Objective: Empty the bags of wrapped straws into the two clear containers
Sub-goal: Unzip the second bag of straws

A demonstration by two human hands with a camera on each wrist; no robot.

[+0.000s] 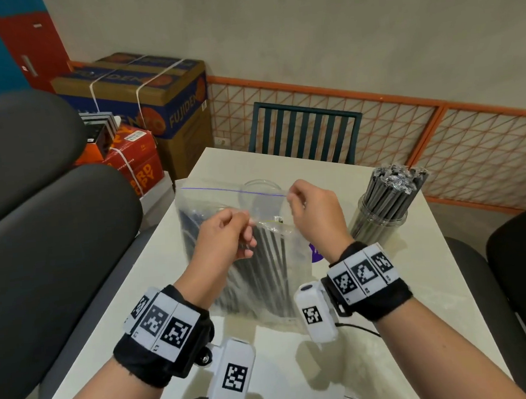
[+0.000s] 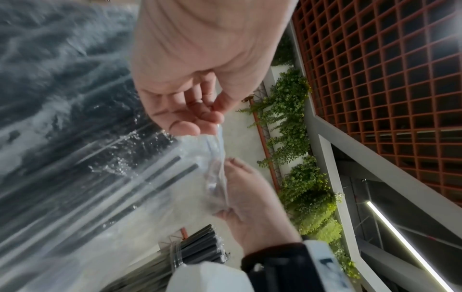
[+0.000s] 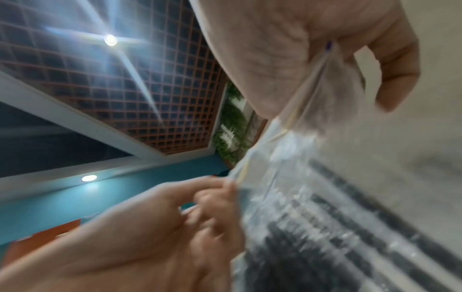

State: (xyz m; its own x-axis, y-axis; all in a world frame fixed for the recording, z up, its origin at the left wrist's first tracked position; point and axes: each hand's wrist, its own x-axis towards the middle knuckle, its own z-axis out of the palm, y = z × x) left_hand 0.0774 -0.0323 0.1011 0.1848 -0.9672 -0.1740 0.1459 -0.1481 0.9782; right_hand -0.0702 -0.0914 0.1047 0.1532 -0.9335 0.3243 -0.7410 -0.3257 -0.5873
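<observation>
A clear zip bag (image 1: 248, 278) full of black wrapped straws (image 1: 269, 261) is held up above the white table (image 1: 423, 281). My left hand (image 1: 245, 227) pinches the near lip of the bag's mouth. My right hand (image 1: 290, 194) pinches the far lip by the blue zip line. In the left wrist view the left hand (image 2: 215, 118) pinches the film of the bag (image 2: 125, 177), with the right hand (image 2: 240, 197) below. An empty clear container (image 1: 259, 188) shows through the bag. A second clear container (image 1: 381, 213), at the right, is packed with straws.
A dark slatted chair (image 1: 307, 134) stands at the table's far end. Grey padded seats (image 1: 55, 229) line the left and a black chair (image 1: 521, 259) the right. Cardboard boxes (image 1: 161, 97) are stacked at the back left. A purple sticker (image 1: 315, 253) lies on the table under the bag.
</observation>
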